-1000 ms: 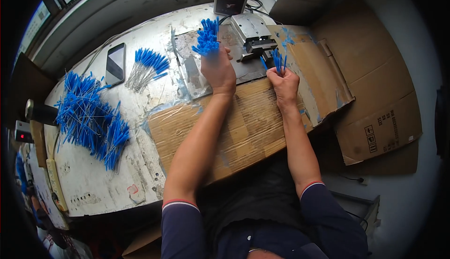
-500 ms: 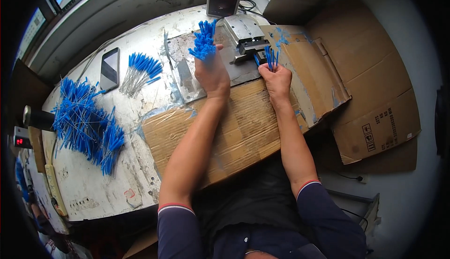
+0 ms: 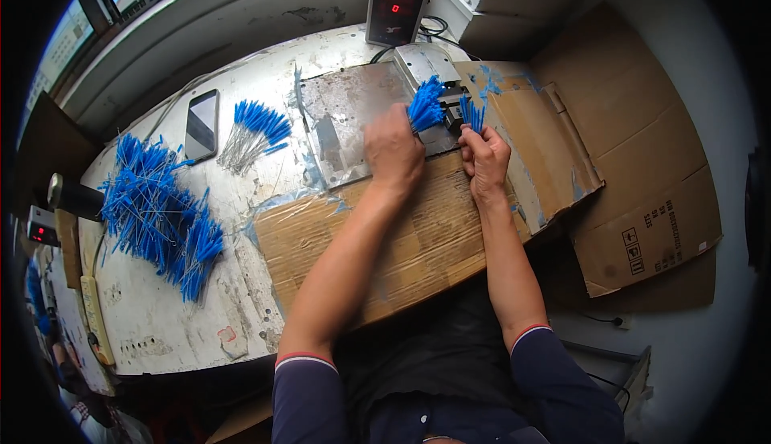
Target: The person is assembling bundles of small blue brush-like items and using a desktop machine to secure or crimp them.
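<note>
Across to the right has come the left hand [image 3: 393, 148], which a moment ago stood farther left over the grey metal plate [image 3: 341, 110]; its thick bundle of slender blue-headed sticks [image 3: 427, 103] has swung over with it and now leans rightward. From where I stand, that hand is closed, a bit blurred, its fingers curled around the bundle's lower end. Its blue heads overlap the silver-and-black metal machine [image 3: 424, 62] from view; I can't tell if they touch it.

Just beside it, the right hand [image 3: 487, 163] pinches a small bunch of the same blue sticks [image 3: 473, 114], heads up, between thumb and fingers. Well apart to the left, a fanned cluster of blue-headed sticks with pale wire stems [image 3: 261, 122] lies near a large tangled blue heap [image 3: 152, 203].
</note>
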Motion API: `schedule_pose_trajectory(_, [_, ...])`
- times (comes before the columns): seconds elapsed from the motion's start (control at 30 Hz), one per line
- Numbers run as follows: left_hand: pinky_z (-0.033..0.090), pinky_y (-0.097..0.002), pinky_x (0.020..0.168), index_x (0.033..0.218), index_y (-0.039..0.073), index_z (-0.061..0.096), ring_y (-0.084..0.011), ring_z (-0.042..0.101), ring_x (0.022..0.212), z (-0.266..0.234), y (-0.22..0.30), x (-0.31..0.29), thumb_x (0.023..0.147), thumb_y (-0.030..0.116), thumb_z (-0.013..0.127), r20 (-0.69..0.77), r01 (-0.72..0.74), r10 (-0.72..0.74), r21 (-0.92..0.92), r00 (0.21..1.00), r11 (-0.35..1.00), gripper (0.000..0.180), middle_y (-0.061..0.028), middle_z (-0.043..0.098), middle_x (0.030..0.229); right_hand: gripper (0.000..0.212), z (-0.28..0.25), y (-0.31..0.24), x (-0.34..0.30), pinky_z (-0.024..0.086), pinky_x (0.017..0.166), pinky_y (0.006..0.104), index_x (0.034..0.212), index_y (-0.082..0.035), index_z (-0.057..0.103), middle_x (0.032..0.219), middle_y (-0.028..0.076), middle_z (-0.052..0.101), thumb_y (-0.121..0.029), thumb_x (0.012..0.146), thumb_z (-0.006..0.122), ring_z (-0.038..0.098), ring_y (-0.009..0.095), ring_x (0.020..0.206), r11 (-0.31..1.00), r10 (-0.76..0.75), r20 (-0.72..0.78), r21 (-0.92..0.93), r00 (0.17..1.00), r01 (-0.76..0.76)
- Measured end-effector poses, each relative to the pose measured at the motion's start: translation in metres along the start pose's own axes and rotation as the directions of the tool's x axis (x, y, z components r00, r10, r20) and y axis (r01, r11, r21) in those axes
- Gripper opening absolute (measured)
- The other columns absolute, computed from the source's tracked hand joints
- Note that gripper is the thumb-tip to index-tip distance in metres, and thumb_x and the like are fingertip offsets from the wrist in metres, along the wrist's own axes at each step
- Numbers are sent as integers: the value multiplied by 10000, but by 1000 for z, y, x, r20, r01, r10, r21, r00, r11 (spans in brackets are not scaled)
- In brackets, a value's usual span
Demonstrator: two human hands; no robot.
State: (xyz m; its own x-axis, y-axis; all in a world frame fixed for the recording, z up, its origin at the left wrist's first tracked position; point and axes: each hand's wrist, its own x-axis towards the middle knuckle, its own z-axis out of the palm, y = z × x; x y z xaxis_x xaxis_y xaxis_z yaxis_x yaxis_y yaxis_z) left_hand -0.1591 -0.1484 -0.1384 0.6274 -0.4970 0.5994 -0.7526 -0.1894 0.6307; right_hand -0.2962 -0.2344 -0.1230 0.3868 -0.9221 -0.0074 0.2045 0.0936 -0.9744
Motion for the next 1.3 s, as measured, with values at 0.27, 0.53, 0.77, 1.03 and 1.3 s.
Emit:
schedule_pose_trajectory(0.27, [481, -479, 734, 926, 50, 572, -359, 602, 803, -16, -19, -1, 737, -23, 582, -10, -32, 33, 54, 999, 998, 203, -152, 612, 806, 165, 26, 18, -4, 455, 477, 213, 1041, 24, 681, 798, 31, 652, -47, 893, 704, 579, 81, 608, 999, -24, 34, 34, 999, 23])
schedule_pose_trajectory(0.53, [398, -401, 755, 850, 51, 583, -296, 566, 860, 48, -4, -13, 699, 164, 646, -61, -81, 89, 120, 994, 989, 198, -142, 606, 845, 184, -63, 38, 49, 496, 721, 248, 1131, -38, 658, 939, 33, 685, -106, 960, 668, 631, 112, 797, 1000, -3, 68, 29, 998, 1])
schedule_pose_trajectory(0.77, [411, -378, 817, 889, 51, 586, -279, 579, 882, 46, -13, -13, 723, 161, 648, -36, 9, -2, 178, 999, 984, 209, -126, 625, 866, 186, -56, 50, 54, 482, 718, 251, 1136, -32, 636, 901, 16, 648, -100, 966, 663, 613, 106, 820, 998, 26, 174, 54, 985, -35])
schedule_pose_trajectory(1.03, [484, -545, 766, 1040, 25, 515, -479, 626, 878, 17, -3, 3, 781, 27, 643, -54, 203, -266, -508, 963, 837, 289, -258, 646, 840, 144, -28, 29, 19, 428, 601, 218, 1109, -65, 628, 842, -18, 612, -99, 971, 646, 550, 67, 679, 993, 51, 352, -114, 935, -11])
schedule_pose_trajectory(1.3, [516, -508, 766, 1084, 34, 534, -483, 636, 914, 1, 5, 2, 830, 43, 646, -63, 117, -212, -665, 975, 738, 278, -253, 673, 889, 134, -22, 30, 15, 406, 580, 205, 1104, -83, 619, 819, -29, 621, -114, 975, 637, 543, 53, 650, 989, 52, 411, -146, 910, 10])
